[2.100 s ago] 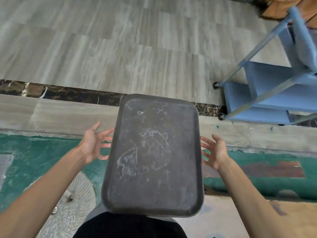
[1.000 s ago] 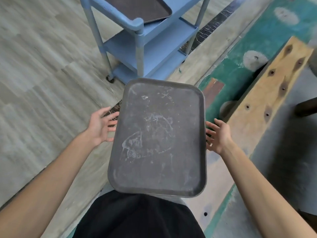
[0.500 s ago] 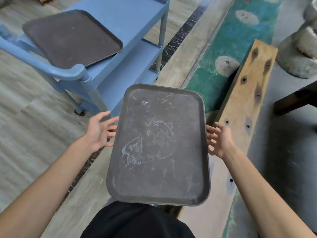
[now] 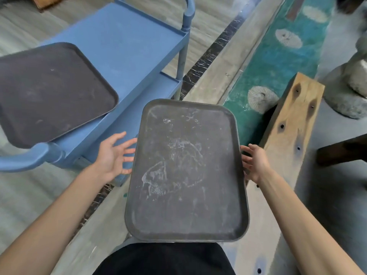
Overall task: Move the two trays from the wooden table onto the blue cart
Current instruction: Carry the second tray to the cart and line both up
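A scratched dark grey tray (image 4: pixel 186 171) hangs level in front of my body, long side pointing away from me. My left hand (image 4: pixel 113 155) supports its left edge and my right hand (image 4: pixel 255 161) its right edge, fingers spread and reaching under the rim. A second dark tray (image 4: pixel 49 92) lies on the top shelf of the blue cart (image 4: pixel 129 42), at the left. The held tray is to the right of the cart, beside its lower shelf (image 4: pixel 139 100).
The cart's curved blue handle (image 4: pixel 29 157) sticks out at the lower left. A pale wooden plank (image 4: pixel 294 120) lies on the floor to the right, with rough stone blocks (image 4: pixel 349 86) beyond it. A green patterned floor strip (image 4: pixel 278 56) runs between them.
My view has swung toward the cart, which now fills the upper left and looks nearer. The tray stays held between both hands the same way.
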`<state>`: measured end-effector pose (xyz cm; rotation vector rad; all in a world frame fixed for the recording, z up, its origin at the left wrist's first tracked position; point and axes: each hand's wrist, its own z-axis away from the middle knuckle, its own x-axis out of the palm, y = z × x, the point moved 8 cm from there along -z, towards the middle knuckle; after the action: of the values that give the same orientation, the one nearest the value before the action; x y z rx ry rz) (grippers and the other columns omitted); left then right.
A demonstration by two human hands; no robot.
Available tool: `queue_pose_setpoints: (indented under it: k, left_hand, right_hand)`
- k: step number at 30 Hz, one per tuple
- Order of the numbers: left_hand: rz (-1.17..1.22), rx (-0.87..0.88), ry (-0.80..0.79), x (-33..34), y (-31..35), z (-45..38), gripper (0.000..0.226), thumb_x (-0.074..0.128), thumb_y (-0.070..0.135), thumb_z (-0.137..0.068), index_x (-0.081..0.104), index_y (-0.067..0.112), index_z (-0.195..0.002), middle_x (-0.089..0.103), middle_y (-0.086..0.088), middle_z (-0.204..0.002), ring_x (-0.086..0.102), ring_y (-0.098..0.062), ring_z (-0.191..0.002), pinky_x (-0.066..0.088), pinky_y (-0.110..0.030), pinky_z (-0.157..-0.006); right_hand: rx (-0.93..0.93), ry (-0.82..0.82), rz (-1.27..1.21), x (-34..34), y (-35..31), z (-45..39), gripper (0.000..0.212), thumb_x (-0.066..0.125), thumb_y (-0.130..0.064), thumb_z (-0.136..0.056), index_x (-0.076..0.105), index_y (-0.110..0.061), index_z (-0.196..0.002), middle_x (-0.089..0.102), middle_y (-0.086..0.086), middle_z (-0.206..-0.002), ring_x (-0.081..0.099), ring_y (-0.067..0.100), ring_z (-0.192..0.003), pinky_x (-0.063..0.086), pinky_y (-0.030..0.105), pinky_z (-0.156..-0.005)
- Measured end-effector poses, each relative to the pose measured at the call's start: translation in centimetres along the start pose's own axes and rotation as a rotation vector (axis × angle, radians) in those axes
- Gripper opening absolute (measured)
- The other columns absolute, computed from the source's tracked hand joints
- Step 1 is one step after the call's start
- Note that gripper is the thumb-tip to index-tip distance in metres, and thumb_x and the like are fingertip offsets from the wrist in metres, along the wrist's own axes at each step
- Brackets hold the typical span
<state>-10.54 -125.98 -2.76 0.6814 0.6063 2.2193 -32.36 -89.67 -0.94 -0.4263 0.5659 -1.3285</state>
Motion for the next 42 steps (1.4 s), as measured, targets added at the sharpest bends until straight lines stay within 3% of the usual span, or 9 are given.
queue_pose_setpoints:
  k: [4, 13, 19, 23, 26, 30, 35, 38, 42]
  left_hand:
    - [0.017, 0.035, 0.036, 0.8, 4.2, -2.5, 0.07, 0.055, 0.068, -0.072, 0.071, 0.026, -0.127, 0.057, -0.014, -0.145, 0.06, -0.029, -0.114, 0.041, -0.053, -0.092]
    - [0.136, 0.137, 0.189, 4.6, 14.0, -10.6, 0.068, 0.049, 0.065, -0.078, 0.069, 0.024, -0.128, 0.061, -0.015, -0.141, 0.06, -0.03, -0.11, 0.042, -0.051, -0.089]
    - [0.271, 0.186, 0.277, 5.8, 18.4, -11.8, 0.064, 0.046, 0.063, -0.082, 0.071, 0.024, -0.125, 0.069, -0.01, -0.126, 0.059, -0.03, -0.111, 0.04, -0.052, -0.092]
    - [0.335, 0.221, 0.363, 4.6, 20.5, -11.8, 0.066, 0.046, 0.061, -0.083, 0.069, 0.021, -0.129, 0.067, -0.006, -0.11, 0.059, -0.028, -0.104, 0.039, -0.051, -0.09]
    - [0.37, 0.234, 0.421, 3.1, 21.7, -12.0, 0.068, 0.047, 0.063, -0.081, 0.069, 0.021, -0.129, 0.06, -0.006, -0.111, 0.058, -0.027, -0.102, 0.04, -0.05, -0.088]
    - [0.41, 0.252, 0.468, 1.0, 23.7, -12.6, 0.068, 0.046, 0.064, -0.081, 0.071, 0.02, -0.126, 0.062, -0.003, -0.103, 0.061, -0.027, -0.091, 0.041, -0.047, -0.08]
    - [0.455, 0.292, 0.518, -1.9, 26.9, -14.4, 0.066, 0.043, 0.064, -0.083, 0.072, 0.02, -0.122, 0.059, -0.001, -0.102, 0.058, -0.025, -0.088, 0.041, -0.041, -0.072]
    - [0.485, 0.326, 0.529, -4.0, 29.7, -16.4, 0.065, 0.042, 0.062, -0.085, 0.072, 0.019, -0.122, 0.059, 0.0, -0.103, 0.058, -0.023, -0.084, 0.041, -0.04, -0.072]
    - [0.518, 0.322, 0.532, -6.8, 33.6, -19.8, 0.062, 0.043, 0.06, -0.085, 0.072, 0.018, -0.119, 0.06, 0.0, -0.1, 0.059, -0.023, -0.084, 0.041, -0.04, -0.074]
  right_hand:
    - [-0.019, -0.039, 0.065, 2.4, -5.5, -3.4, 0.033, 0.041, -0.042, -0.099, 0.068, -0.027, -0.108, 0.064, 0.003, -0.107, 0.055, 0.021, -0.088, 0.037, 0.035, -0.069]
    - [-0.172, -0.162, 0.226, 10.0, -22.5, -14.3, 0.038, 0.042, -0.022, -0.096, 0.068, -0.024, -0.123, 0.069, 0.002, -0.099, 0.059, 0.02, -0.082, 0.043, 0.032, -0.069]
    - [-0.204, -0.254, 0.339, 16.0, -31.8, -17.9, 0.028, 0.049, -0.025, -0.094, 0.072, -0.027, -0.11, 0.068, -0.002, -0.086, 0.056, 0.017, -0.073, 0.039, 0.03, -0.066]
    - [-0.216, -0.36, 0.425, 21.3, -35.4, -18.7, 0.028, 0.045, -0.023, -0.096, 0.072, -0.029, -0.099, 0.069, -0.003, -0.084, 0.058, 0.015, -0.07, 0.039, 0.028, -0.063]
    - [-0.219, -0.421, 0.478, 25.4, -37.3, -18.9, 0.025, 0.047, -0.024, -0.095, 0.071, -0.028, -0.094, 0.066, -0.003, -0.082, 0.057, 0.015, -0.07, 0.04, 0.027, -0.063]
    - [-0.249, -0.485, 0.55, 30.8, -39.5, -19.4, 0.02, 0.051, -0.024, -0.092, 0.069, -0.029, -0.096, 0.059, -0.002, -0.081, 0.054, 0.016, -0.071, 0.042, 0.03, -0.067]
    - [-0.292, -0.512, 0.599, 37.5, -42.6, -20.2, 0.02, 0.049, -0.021, -0.095, 0.069, -0.025, -0.096, 0.061, -0.005, -0.063, 0.046, 0.013, -0.052, 0.035, 0.028, -0.058]
    - [-0.322, -0.521, 0.589, 41.9, -44.7, -20.9, 0.024, 0.047, -0.021, -0.097, 0.069, -0.024, -0.107, 0.066, -0.001, -0.078, 0.053, 0.015, -0.057, 0.037, 0.026, -0.055]
    - [-0.354, -0.494, 0.599, 47.5, -47.9, -21.8, 0.019, 0.048, -0.02, -0.097, 0.066, -0.024, -0.097, 0.064, 0.0, -0.078, 0.054, 0.015, -0.06, 0.042, 0.027, -0.058]
